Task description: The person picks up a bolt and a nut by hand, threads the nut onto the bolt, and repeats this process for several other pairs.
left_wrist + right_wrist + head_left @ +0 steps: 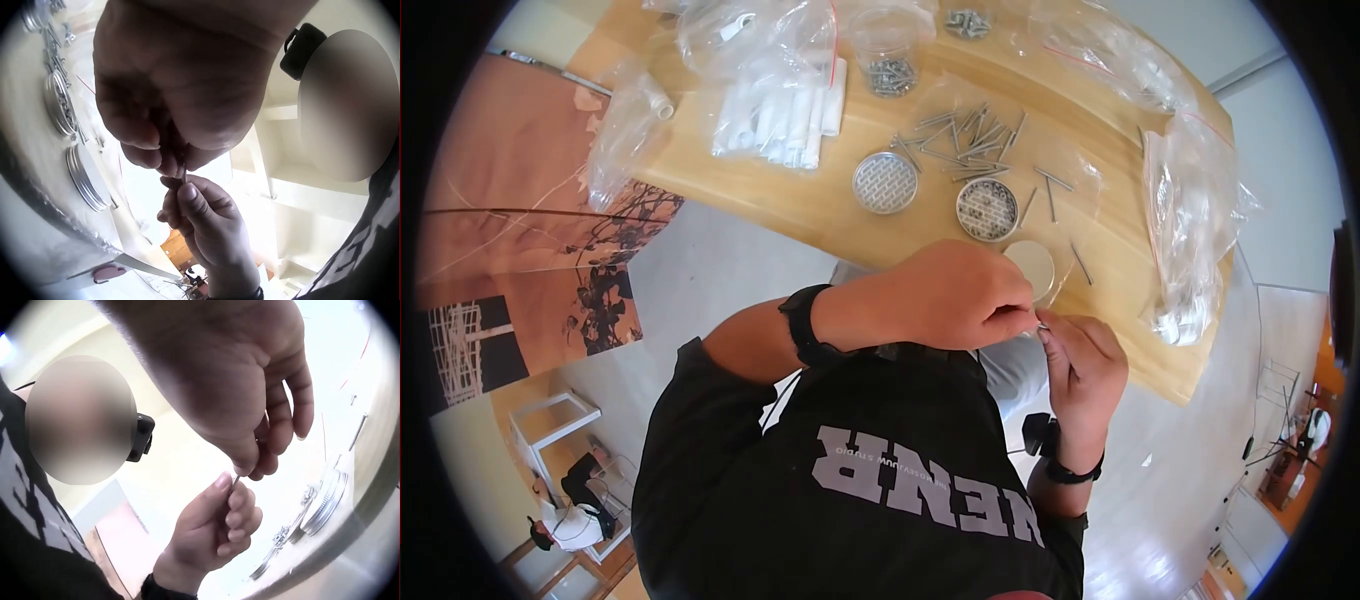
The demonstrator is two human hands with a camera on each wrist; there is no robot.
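Both hands meet in front of the chest, close to the table's near edge. My left hand (965, 290) pinches one end of a thin metal screw (184, 177), its other fingers curled in. From the other side, my right hand (1090, 375) holds the opposite end between thumb and fingertips. Most of the screw (235, 482) is hidden by the fingers. Just beyond the hands lies a round pale lid (1030, 268). Beside it is a round tin (987, 209) of small metal parts, with loose long screws (975, 140) scattered behind.
Another round tin (885, 183) sits to the left. Clear plastic cups (890, 72) of metal hardware stand farther back. Bags of white tubes (785, 115) lie at back left, more plastic bags (1195, 210) along the right. The wooden table (780, 205) has its near edge by the body.
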